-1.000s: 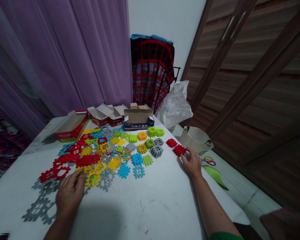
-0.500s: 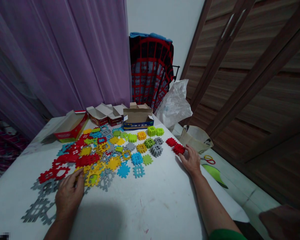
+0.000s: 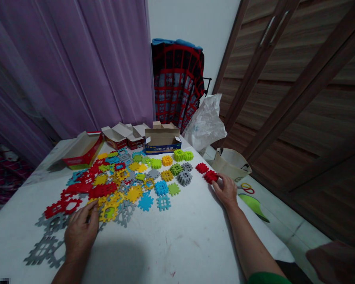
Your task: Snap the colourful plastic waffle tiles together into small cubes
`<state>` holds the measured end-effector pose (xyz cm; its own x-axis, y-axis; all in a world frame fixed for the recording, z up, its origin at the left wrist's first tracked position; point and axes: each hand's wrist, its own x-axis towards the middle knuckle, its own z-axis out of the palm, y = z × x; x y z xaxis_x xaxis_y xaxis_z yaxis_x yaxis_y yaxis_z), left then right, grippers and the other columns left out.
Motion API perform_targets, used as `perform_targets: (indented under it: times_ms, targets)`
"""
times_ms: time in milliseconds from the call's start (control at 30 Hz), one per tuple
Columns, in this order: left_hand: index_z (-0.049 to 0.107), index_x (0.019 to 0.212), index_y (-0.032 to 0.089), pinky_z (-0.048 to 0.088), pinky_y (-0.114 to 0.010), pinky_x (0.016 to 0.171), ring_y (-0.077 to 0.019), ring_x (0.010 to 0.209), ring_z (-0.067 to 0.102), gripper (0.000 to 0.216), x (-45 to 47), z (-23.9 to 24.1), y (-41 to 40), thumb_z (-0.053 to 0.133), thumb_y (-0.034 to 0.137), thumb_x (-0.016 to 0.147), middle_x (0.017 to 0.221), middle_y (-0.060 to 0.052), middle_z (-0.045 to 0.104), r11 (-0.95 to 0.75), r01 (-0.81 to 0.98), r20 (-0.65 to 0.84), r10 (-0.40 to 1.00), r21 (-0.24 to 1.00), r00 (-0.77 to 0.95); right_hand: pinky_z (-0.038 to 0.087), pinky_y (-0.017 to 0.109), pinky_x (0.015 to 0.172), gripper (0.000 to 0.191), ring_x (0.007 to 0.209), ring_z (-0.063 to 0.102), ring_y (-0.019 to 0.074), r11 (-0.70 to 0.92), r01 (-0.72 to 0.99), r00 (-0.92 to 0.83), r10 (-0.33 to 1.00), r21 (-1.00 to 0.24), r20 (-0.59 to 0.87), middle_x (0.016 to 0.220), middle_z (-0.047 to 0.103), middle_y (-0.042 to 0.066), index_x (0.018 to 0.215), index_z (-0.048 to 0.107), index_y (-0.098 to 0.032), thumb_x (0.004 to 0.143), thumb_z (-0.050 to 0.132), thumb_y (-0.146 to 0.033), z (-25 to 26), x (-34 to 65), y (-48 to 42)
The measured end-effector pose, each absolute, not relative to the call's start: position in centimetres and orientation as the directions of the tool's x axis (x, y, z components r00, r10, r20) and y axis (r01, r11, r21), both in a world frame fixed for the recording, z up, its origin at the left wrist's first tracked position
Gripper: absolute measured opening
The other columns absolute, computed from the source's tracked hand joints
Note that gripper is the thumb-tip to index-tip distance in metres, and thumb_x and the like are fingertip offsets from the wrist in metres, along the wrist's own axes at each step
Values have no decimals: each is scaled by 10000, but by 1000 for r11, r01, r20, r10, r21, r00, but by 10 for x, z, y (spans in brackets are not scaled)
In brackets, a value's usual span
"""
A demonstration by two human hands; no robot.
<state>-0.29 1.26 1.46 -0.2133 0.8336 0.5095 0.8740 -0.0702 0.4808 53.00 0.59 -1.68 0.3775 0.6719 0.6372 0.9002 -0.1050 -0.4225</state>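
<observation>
Right hand [image 3: 226, 191] pinches a red stack [image 3: 211, 176] right of the blue box [image 3: 162, 142], few stacks [image 3: 179, 155] built; left hand [image 3: 81, 232] lies flat on many loose tiles [image 3: 106, 190].

Room was dim overall; white table [image 3: 177, 244] was brightest area w/ mild sheen; soft broad shadow lay on its near edge beside left hand [image 3: 79, 234]; corners fell dark; wide-angle lens bent curtain [image 3: 62, 71] & door [image 3: 298, 98] lines; centre fairly sharp, edges softer.
</observation>
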Motion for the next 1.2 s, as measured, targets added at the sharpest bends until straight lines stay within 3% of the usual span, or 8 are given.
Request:
perform_targets:
  times_ms: [700,933,1067,1200]
  targets:
    - [686,1011,210,502,-417,894,-276,962,645,368,-2,18,11,419,430,885,1001,-103,726,-76,877,512,834,474,-204,404,427,875,352,988,575,280,-129,902,382,683,-412,623,1051,679,100,1052,637,-205,796,559,-435,-15,528,5]
    - [696,1024,196,500,-412,889,-279,962,651,393,-4,12,14,412,435,895,993,-112,730,-80,885,532,822,459,-201,423,449,879,311,977,589,295,-124,884,429,601,-451,674,1034,690,125,996,646,-194,835,500,-416,-8,523,-1]
    - [704,1007,176,499,-402,904,-265,955,664,383,-3,9,13,411,398,901,986,-118,741,-126,879,564,806,459,-179,451,455,873,288,961,617,297,-39,897,388,546,-441,742,1012,704,135,972,650,-189,857,488,-399,0,505,-4]
    - [708,1004,206,508,-372,900,-235,957,668,324,-1,8,12,434,347,902,984,-88,748,-149,871,579,796,469,-176,479,472,895,237,966,644,284,182,886,266,553,-426,790,1022,710,124,986,650,-209,874,504,-359,15,451,3]
